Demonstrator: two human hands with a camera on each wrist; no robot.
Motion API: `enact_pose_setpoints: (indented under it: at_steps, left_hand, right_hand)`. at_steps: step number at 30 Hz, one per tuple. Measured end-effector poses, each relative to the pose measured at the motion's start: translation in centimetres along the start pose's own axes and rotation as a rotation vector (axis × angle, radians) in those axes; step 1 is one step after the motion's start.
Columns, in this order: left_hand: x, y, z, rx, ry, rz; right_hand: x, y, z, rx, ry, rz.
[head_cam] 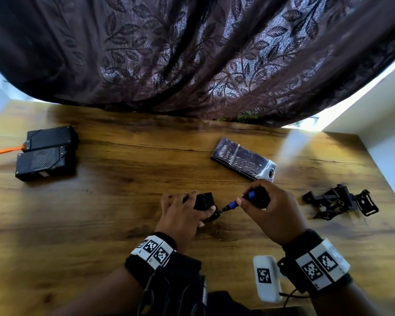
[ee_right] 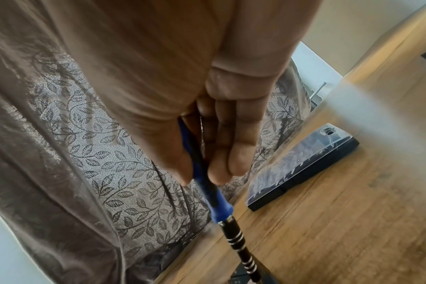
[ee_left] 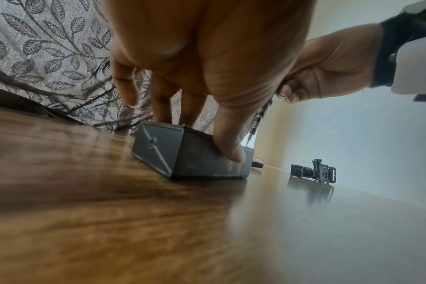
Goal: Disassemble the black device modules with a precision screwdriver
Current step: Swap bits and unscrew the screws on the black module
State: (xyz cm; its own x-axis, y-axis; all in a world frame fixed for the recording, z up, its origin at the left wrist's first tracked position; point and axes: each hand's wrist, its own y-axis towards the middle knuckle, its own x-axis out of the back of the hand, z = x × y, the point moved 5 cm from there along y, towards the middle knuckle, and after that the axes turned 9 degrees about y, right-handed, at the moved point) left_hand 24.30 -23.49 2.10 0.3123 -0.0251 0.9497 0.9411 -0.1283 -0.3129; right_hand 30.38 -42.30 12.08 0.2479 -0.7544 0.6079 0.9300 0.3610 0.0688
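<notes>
A small black module point(head_cam: 206, 202) point(ee_left: 190, 156) lies on the wooden table near its front middle. My left hand point(head_cam: 183, 213) point(ee_left: 197, 124) grips it from above, thumb on its near side and fingers on the far side. My right hand point(head_cam: 267, 206) point(ee_right: 207, 163) pinches a black and blue precision screwdriver point(head_cam: 232, 205) point(ee_right: 221, 207) point(ee_left: 257, 120). Its tip points down at the module's right end. Whether the tip touches a screw is hidden.
Two larger black modules point(head_cam: 46, 153) with an orange cable point(head_cam: 5, 151) sit at the far left. A clear-lidded bit case point(head_cam: 243, 158) point(ee_right: 302, 167) lies behind my right hand. Black mounting parts point(head_cam: 340, 201) point(ee_left: 313, 171) lie at the right. A leaf-patterned curtain point(head_cam: 192, 53) hangs along the table's back edge.
</notes>
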Motion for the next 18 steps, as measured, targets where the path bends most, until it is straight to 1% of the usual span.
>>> enact_pose_setpoints:
  at_steps: [9,15,18]
  left_hand:
    - [-0.07,0.06,0.08,0.004,-0.014,0.000]
    - [-0.36,0.17,0.09,-0.004,0.008,0.023]
    - [-0.27,0.09,0.12,-0.005,-0.002,0.010]
  right_hand:
    - [-0.30,-0.05,0.06,-0.008,-0.009,0.011]
    - [-0.14,0.00,0.18,0.020,-0.025,-0.002]
    - [-0.16,0.01,0.23,0.025,-0.031,0.002]
